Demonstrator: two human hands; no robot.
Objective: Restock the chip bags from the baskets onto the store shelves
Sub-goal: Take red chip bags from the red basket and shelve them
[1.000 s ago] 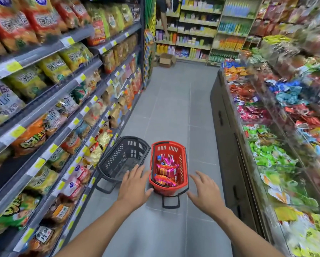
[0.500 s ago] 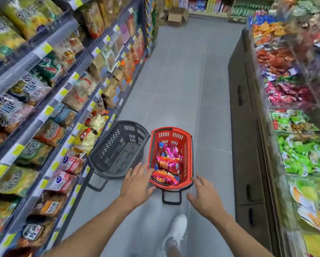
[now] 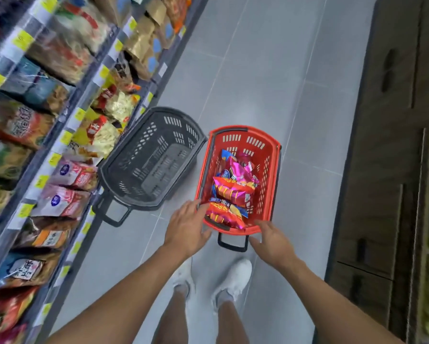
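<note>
Red basket (image 3: pixel 243 139) sat on the grey floor (image 3: pixel 258 83) at frame centre w/ several chip bags (image 3: pixel 233 189) piled inside. A dark grey basket (image 3: pixel 149 165) stood just beside it, to its left, near the shelves (image 3: pixel 57 145) of snack bags along the left edge. Left hand (image 3: pixel 186 227) was wide open, fingers straight, over the red basket's near-left corner by the nearest bag. Right hand (image 3: pixel 270 239) was open too, fingers relaxed at the near-right rim; contact couldn't be told. 2 white shoes (image 3: pixel 233 276) showed at bottom centre.

left grip (image 3: pixel 186 228): fingers spread, arm extended forward | right grip (image 3: pixel 270 240): fingers relaxed, arm extended
</note>
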